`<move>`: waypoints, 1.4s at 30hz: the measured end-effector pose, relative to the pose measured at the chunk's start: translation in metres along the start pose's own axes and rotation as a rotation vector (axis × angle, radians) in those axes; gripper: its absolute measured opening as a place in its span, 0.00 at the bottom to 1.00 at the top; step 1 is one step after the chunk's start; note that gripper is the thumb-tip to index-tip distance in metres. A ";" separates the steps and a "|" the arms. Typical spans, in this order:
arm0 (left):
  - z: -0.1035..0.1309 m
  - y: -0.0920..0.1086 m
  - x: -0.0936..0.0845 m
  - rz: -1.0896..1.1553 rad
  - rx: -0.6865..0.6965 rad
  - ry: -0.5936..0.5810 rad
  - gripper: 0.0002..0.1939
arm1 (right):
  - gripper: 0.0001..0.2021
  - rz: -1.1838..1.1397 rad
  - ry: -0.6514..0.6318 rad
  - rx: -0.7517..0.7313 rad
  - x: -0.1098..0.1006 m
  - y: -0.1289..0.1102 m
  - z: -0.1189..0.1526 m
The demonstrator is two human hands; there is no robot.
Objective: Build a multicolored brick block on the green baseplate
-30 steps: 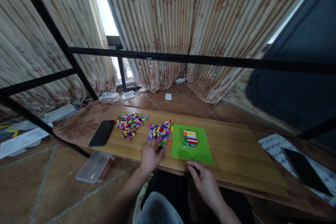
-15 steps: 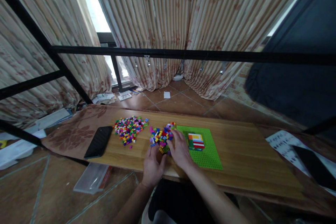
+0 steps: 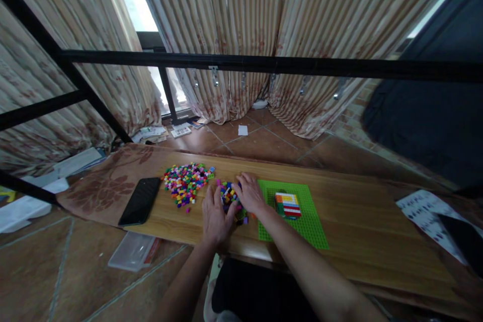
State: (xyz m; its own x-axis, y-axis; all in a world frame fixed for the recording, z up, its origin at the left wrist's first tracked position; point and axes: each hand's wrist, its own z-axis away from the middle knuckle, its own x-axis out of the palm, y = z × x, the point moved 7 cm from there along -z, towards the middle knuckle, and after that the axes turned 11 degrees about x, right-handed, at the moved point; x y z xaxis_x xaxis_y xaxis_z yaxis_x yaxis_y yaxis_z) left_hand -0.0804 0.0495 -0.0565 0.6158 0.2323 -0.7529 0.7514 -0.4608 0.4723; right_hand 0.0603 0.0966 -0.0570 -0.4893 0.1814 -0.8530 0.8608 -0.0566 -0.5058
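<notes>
Both hands rest at a small pile of mixed building bricks point(image 3: 228, 192) on the wooden board. My left hand point(image 3: 217, 215) lies along the pile's left and near side, fingers stretched forward and thumb apart. My right hand point(image 3: 249, 194) curves over its right side with fingers spread, touching bricks. Part of the pile is hidden under the hands. Right of them lies a green baseplate point(image 3: 315, 221) with a low block of bricks point(image 3: 288, 205) on it, striped red, white, yellow, orange and green on top. A larger heap of small bricks point(image 3: 184, 181) spreads to the left.
A black phone point(image 3: 139, 201) lies at the left end of the wooden board point(image 3: 362, 221). Toward the right end are a printed sheet point(image 3: 426, 216) and another dark flat device point(image 3: 462, 236). A clear plastic box point(image 3: 132, 250) sits below on the floor. A black rail point(image 3: 241, 63) crosses beyond the board.
My left hand has moved forward and left along the small pile. My right hand has shifted up over its far right side. The bricks between them are gathered closer; the camera view shifted slightly.
</notes>
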 end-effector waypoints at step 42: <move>-0.084 -0.047 -0.016 -0.337 0.044 -0.111 0.13 | 0.22 -0.273 0.108 -0.037 -0.021 0.020 0.042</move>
State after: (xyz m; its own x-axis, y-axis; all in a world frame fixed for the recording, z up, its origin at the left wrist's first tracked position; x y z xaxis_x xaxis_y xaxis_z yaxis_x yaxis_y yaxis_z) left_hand -0.1054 0.1390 -0.0284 0.3036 0.2841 -0.9094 0.8956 -0.4108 0.1707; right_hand 0.0823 0.0506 -0.0550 -0.6876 0.2880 -0.6665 0.7049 0.0444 -0.7079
